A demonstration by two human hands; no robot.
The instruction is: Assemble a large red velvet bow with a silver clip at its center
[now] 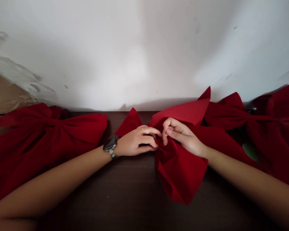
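A piece of dark red fabric (180,166), gathered at its middle into a bow shape, lies on the dark wooden table (125,195) in front of me. My left hand (137,141), with a ring and a wristwatch, pinches the gathered middle from the left. From the right, my right hand (183,136) pinches the same spot with curled fingers. One fabric loop hangs toward me, another points up to the wall.
A finished red bow (38,134) lies at the left of the table. Two more red bows (262,125) lie at the right. A white wall (144,54) rises right behind the table. Something green (251,150) shows between the right bows.
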